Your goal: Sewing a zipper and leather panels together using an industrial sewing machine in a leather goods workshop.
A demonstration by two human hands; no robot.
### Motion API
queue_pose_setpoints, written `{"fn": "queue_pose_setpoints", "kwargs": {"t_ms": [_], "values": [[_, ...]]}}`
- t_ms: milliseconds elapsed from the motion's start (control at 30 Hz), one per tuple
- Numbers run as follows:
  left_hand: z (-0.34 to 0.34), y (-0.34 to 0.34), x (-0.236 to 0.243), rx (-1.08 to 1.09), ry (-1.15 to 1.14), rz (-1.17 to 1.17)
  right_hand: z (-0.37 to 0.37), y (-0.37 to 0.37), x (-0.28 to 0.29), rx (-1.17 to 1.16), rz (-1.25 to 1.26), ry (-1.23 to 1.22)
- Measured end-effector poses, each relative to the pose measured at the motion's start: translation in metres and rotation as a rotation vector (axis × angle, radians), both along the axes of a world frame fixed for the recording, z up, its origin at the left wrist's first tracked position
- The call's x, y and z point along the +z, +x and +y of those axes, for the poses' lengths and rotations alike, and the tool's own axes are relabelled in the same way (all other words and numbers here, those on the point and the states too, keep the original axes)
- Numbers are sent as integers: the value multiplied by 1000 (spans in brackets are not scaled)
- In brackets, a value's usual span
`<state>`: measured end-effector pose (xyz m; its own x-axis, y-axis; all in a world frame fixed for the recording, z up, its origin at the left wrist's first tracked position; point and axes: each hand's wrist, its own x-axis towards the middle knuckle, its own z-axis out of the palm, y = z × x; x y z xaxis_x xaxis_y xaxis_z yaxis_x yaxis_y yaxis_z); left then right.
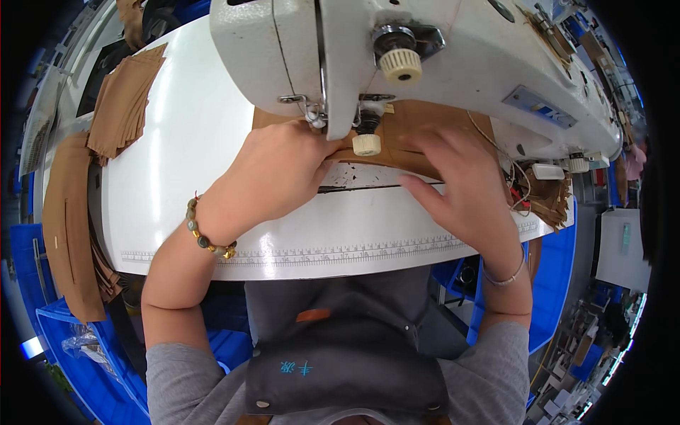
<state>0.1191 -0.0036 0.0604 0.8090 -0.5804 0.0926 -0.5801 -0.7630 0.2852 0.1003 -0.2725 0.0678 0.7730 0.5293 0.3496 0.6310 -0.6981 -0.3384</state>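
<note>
A piece of brown fabric (414, 124) lies under the head of a white sewing machine (283, 53), its near edge folded or layered. My left hand (283, 163) pinches that near edge just beside the needle area; the machine partly hides its fingertips. Over the right part of the fabric is my right hand (467, 177), thumb and fingers apart, slightly blurred. It seems to hold nothing, though I cannot tell whether its fingertips touch the cloth. Two cream knobs, one upper (401, 66) and one lower (367, 145), stick out from the machine between my hands.
A printed ruler (333, 253) runs along the front of the white table (177, 142). Stacked brown pieces (127, 99) and a long brown panel (69, 227) lie at the left. Brown scraps and loose thread (542, 188) are at the right. Blue bins (559, 276) flank the table.
</note>
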Motion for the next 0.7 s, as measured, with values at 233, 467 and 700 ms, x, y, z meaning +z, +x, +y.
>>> {"fn": "queue_pose_setpoints", "kwargs": {"t_ms": [233,467,700], "values": [[14,-8,-20,-44,-71,-42,40,12,-44,28,-82,-227],[31,-14,-33,12,-85,-319,38,20,-31,78,-58,-171],[37,4,-27,51,4,-135,35,39,-17,27,173,-212]]}}
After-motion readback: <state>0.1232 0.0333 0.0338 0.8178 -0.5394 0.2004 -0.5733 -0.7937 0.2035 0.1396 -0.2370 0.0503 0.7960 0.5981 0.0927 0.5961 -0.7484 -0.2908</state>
